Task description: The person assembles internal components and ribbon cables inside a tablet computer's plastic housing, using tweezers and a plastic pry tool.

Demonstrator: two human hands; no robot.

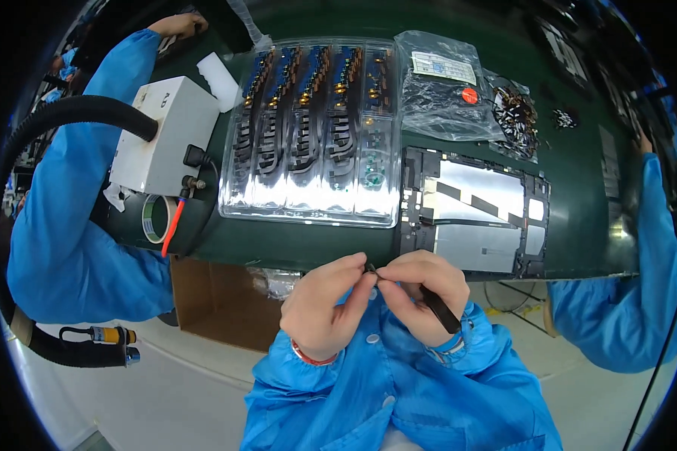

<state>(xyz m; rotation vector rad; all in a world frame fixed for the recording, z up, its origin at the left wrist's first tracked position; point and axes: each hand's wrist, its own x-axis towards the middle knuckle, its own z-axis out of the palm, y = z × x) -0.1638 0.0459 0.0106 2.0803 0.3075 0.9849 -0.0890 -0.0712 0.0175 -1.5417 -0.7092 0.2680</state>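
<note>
My left hand and my right hand meet at the table's front edge, in front of my chest. Both are closed, thumb and forefinger pinched at a small dark piece between them; its kind is too small to tell. A slim black tool also lies in my right palm, its wide end sticking out toward the wrist; its tip is hidden by the fingers. Just beyond my right hand lies an opened flat device, with silver plates and black strips in a dark frame.
A clear tray holds rows of flex cables and small boards. Behind the device lie a plastic bag and a heap of small parts. At left stand a white box with a black hose and a tape roll. Blue-sleeved people work on both sides.
</note>
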